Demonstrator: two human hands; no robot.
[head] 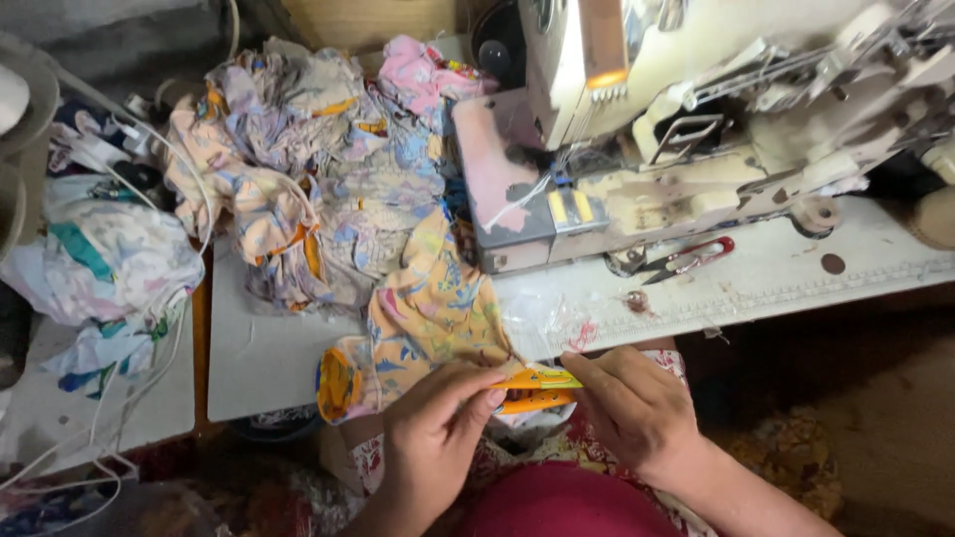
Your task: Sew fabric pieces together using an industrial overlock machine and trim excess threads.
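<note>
— Orange floral cotton piece [428,318], where is it?
— At the table's [269,358] front edge; its folded orange hem [537,388] sits pinched between both hands.
— Grip?
— Left hand [438,438] and right hand [632,403] are each closed on the hem, nearly touching. Best to keep the fold flat and edges aligned, I'd judge, near the cream sewing machine [696,129].

White worktop [269,358]: carries a sewing machine [696,129], a heap of printed fabric pieces [318,189], red-handled thread snips [686,259] and a clear plastic scrap [547,323]
</note>
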